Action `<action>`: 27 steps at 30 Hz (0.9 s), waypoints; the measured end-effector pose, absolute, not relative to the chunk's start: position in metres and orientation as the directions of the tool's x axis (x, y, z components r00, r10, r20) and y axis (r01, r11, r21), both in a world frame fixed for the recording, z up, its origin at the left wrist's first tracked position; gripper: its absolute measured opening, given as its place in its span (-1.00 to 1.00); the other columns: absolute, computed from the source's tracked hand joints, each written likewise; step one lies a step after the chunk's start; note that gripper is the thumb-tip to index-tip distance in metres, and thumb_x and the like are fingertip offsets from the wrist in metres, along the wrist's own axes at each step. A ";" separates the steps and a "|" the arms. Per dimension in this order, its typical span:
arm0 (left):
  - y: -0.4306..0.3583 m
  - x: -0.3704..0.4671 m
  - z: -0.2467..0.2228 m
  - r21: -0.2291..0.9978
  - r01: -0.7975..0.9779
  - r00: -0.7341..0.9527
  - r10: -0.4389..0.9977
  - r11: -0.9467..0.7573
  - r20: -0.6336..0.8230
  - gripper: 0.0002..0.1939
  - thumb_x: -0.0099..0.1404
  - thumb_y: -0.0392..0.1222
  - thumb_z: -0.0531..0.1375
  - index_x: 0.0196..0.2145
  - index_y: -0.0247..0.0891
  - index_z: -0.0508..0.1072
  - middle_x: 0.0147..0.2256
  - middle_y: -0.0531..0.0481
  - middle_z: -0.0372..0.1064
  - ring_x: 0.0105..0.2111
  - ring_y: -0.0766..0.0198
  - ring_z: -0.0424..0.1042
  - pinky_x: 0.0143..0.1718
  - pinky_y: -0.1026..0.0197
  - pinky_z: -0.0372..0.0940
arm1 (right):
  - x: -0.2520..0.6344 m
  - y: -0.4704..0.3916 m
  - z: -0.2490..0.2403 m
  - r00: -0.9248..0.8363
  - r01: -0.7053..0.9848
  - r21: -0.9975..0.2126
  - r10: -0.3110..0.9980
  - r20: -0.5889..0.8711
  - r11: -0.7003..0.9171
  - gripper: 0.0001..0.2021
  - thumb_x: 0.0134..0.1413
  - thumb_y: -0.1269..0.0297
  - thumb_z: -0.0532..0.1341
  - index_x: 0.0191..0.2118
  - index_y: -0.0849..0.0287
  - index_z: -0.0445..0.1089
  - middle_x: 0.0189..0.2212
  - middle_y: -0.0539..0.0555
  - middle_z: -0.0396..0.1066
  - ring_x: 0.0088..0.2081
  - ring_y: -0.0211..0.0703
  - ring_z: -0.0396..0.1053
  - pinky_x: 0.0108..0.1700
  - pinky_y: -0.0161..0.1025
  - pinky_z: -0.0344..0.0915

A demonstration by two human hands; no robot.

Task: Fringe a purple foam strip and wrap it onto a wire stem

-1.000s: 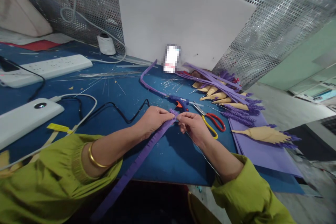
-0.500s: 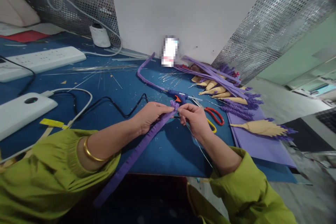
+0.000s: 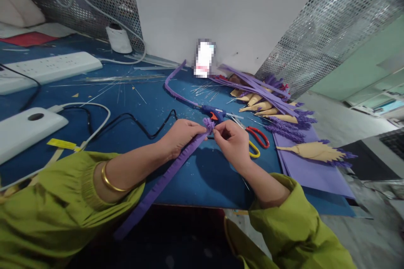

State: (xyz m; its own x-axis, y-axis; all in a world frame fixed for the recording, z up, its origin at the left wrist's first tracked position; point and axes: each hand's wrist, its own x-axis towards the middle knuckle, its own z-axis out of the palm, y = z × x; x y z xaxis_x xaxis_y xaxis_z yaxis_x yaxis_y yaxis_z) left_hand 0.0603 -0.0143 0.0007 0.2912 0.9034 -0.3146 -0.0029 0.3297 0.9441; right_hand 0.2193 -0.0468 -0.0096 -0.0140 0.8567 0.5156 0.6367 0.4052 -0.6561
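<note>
Blue desk [image 3: 205,187] lies below. My left grip [image 3: 181,138] pinches the purple strip [image 3: 171,175], which crosses the desk's near edge; my right grip [image 3: 233,141] pinches by its curly end [image 3: 208,124]. I think small, snug turns work best.

A white power strip [image 3: 53,69] lies on the blue tabletop [image 3: 202,193], left of the middle of its far edge. Nearer the near edge, a rounded white device [image 3: 28,132] with a dark oval sits beside a yellow tag [image 3: 61,144]. A white spool [image 3: 119,42] stands by the far edge, right of a red sheet [image 3: 33,39]. A white board [image 3: 221,8] stands along that edge, before perforated sheeting [image 3: 315,21].
</note>
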 end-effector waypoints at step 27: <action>-0.006 0.059 -0.011 0.952 0.049 0.252 0.919 0.301 -0.303 -0.78 -0.03 -0.16 0.27 -0.71 -0.29 0.39 -0.75 0.12 0.16 -0.71 0.45 0.03 -0.66 0.32 -0.11 | 0.221 -0.050 -0.016 -0.384 0.761 -0.214 0.692 0.612 0.612 -0.76 0.11 0.49 0.08 -0.19 0.24 0.47 -0.41 0.08 0.43 -0.45 -0.23 0.38 -0.42 -0.31 0.25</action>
State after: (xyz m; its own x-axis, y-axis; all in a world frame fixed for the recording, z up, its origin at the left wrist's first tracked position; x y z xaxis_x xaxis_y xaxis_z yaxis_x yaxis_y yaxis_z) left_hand 0.0589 -0.0065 -0.0106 0.2524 0.9189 -0.3032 0.0485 0.3010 0.9524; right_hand 0.2214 -0.0500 -0.0157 -0.3843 0.6915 0.6116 0.7609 0.6125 -0.2144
